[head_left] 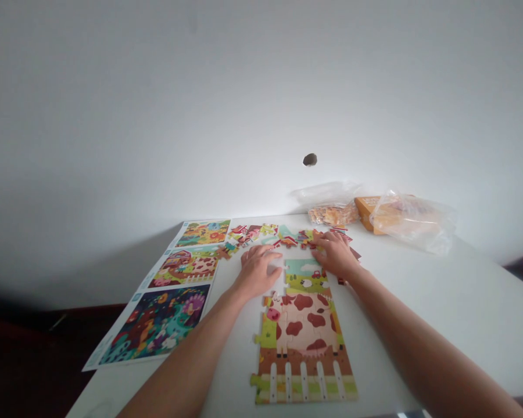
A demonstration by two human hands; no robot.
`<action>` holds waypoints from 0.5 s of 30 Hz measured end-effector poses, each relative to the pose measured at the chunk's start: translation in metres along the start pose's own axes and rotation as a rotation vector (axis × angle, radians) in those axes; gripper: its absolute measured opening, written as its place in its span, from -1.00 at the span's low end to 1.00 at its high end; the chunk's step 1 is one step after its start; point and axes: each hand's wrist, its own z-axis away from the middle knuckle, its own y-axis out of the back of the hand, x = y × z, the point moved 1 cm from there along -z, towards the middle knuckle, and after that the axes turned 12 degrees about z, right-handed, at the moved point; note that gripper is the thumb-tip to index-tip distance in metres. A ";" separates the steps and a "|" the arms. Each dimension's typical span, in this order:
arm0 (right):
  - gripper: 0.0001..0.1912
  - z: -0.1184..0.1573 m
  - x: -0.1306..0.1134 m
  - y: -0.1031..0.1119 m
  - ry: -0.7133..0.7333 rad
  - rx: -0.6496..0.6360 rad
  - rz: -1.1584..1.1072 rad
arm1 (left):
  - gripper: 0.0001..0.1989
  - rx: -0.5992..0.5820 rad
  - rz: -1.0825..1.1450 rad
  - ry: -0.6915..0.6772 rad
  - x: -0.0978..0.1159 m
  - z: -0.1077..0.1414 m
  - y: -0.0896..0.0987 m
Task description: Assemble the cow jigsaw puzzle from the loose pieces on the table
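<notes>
A partly assembled jigsaw puzzle (307, 325) lies flat in front of me, showing a spotted cow, a white fence and, at its far end, sheep and a red car. Its left edge has free tabs. My left hand (258, 270) is just left of the puzzle's far end, fingers apart and thumb spread, with nothing visible in it. Beyond the upper right corner, my right hand (336, 253) reaches over loose puzzle pieces (305, 238). Its fingers are stretched out, the tips at those pieces. More loose pieces (255, 232) are scattered past my left hand.
A printed sheet (135, 298) with three pictures lies along the left side. At the back right are a clear bag of pieces (335, 215), an orange box (366, 215) and crumpled clear plastic (431, 229). A white wall (261, 116) with a hole (310, 159) rises behind.
</notes>
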 end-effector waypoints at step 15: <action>-0.65 0.002 0.000 0.001 0.071 0.031 -0.024 | -0.68 0.027 -0.033 0.065 -0.002 0.000 -0.002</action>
